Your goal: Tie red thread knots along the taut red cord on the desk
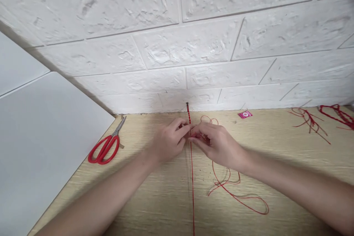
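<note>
A red cord [192, 184] runs from a dark hook [187, 103] low on the wall toward me, stretched straight. Its far end, just below the hook, is a short knotted or braided length [189, 117]. My left hand [172, 138] pinches at the cord from the left, fingertips closed on it. From the right, my right hand [214, 141] is closed too, thumb and forefinger together beside the cord, with red strands in the curled fingers. Loose red cord [235, 194] loops out from under my right hand over the tabletop. The exact crossing of strands between the fingertips is hidden.
Red-handled scissors [104, 150] lie at the left near a white panel [52, 147]. A small pink packet [245, 114] rests by the white brick-pattern wall [190, 44]. Bunches of red cord [311, 120] lie at the far right of the wood-grain tabletop [155, 202].
</note>
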Available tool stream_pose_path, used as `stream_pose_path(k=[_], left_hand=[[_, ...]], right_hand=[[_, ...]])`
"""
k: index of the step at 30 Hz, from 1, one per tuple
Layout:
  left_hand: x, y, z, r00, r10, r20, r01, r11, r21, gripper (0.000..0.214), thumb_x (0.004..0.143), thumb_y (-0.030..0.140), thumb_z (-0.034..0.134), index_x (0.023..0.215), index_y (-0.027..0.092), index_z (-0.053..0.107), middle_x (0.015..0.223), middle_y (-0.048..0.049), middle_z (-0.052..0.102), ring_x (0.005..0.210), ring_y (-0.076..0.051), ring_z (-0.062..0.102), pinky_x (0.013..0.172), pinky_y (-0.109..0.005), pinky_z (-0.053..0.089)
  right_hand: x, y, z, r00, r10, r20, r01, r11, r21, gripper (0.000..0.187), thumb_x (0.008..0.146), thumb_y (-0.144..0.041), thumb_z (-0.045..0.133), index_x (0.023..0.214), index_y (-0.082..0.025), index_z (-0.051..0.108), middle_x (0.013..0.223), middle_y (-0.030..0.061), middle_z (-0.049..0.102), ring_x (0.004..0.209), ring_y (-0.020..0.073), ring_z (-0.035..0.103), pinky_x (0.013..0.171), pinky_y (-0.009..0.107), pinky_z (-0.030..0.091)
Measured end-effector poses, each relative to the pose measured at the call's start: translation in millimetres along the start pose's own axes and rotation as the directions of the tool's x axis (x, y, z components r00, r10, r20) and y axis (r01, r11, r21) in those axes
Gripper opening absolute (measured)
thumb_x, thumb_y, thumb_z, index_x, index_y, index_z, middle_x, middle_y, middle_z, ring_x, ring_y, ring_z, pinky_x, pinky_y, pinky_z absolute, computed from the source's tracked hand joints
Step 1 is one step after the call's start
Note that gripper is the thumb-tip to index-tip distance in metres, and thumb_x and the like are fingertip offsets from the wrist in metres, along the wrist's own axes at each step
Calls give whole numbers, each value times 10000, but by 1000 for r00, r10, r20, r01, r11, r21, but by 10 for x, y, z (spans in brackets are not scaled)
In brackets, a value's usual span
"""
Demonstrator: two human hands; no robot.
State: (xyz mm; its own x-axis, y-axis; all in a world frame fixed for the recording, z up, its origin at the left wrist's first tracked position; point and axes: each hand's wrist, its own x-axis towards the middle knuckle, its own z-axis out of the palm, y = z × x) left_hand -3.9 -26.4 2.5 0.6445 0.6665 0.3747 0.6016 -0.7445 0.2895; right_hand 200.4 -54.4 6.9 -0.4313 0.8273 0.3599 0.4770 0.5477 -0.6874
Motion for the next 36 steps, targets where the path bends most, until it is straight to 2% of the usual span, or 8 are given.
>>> stream_pose_path(k=[3, 7, 10, 15, 18, 23, 31, 36], left_hand=[[-17, -51, 25, 998, 45, -43, -44, 999, 14, 280, 948, 117, 469, 1117, 155, 690, 1026, -80, 695, 921, -178, 652, 796, -316, 541], [-50, -104, 85, 971, 114, -211, -113, 993, 16, 215, 927, 110, 558, 1094, 155, 686, 999, -53, 742, 887, -154, 691, 793, -289, 563], [-65, -105, 103, 954, 142, -263, -140, 990, 28, 227, 912, 105, 592, 1106, 173, 688, 1022, -46, 758, 898, -153, 713, 796, -280, 576], [-59, -75, 81, 963, 96, -252, -82, 995, 64, 177, 895, 134, 610, 1036, 180, 706, 919, -32, 768, 796, -154, 717, 724, -280, 574], [-62, -70, 75, 965, 80, -251, -62, 995, 80, 171, 887, 134, 612, 1024, 182, 704, 885, -19, 763, 755, -150, 705, 690, -278, 557], [-66, -68, 82, 967, 66, -244, -43, 994, 96, 139, 882, 139, 611, 976, 192, 698, 841, -4, 750, 725, -146, 688, 678, -274, 532], [-32, -19, 22, 990, 35, -138, -39, 999, -28, 48, 873, 169, 589, 883, 178, 635, 753, -11, 673, 672, -142, 601, 631, -278, 457], [-24, -18, 0, 996, -44, -76, 32, 988, -154, 59, 912, 216, 570, 917, 191, 623, 604, 49, 571, 536, -96, 500, 555, -248, 385]], right_hand=[[-17, 24, 38, 999, -16, 37, 16, 1000, -3, 40, 926, -171, 592, 922, -188, 627, 856, 33, 630, 774, 162, 560, 693, 285, 418], [-19, 84, 72, 999, -31, -9, 31, 999, -22, 97, 916, -128, 585, 839, -181, 610, 818, 26, 591, 763, 156, 543, 659, 270, 403], [-21, 117, 69, 998, -61, -28, 59, 996, -65, 112, 934, -124, 555, 864, -179, 625, 811, 28, 577, 774, 159, 534, 670, 271, 402], [-42, 134, 65, 997, -72, 42, 78, 982, -175, 213, 967, -161, 510, 791, -168, 628, 831, 43, 572, 765, 155, 535, 679, 278, 409], [-54, 131, 74, 994, -66, 89, 86, 966, -245, 218, 977, -180, 497, 829, -172, 657, 835, 41, 579, 754, 153, 541, 679, 284, 403], [-78, 105, 91, 993, -6, 117, 43, 945, -323, 236, 979, -208, 495, 828, -182, 675, 812, 33, 607, 732, 148, 565, 655, 284, 389], [-89, 62, 111, 992, 43, 120, 26, 854, -519, 244, 996, -235, 476, 921, -206, 706, 814, 29, 665, 646, 149, 585, 562, 299, 291], [-80, 44, 96, 992, 45, 118, 36, 796, -605, 223, 996, -201, 467, 934, -202, 682, 876, 41, 683, 623, 150, 571, 549, 315, 247]])
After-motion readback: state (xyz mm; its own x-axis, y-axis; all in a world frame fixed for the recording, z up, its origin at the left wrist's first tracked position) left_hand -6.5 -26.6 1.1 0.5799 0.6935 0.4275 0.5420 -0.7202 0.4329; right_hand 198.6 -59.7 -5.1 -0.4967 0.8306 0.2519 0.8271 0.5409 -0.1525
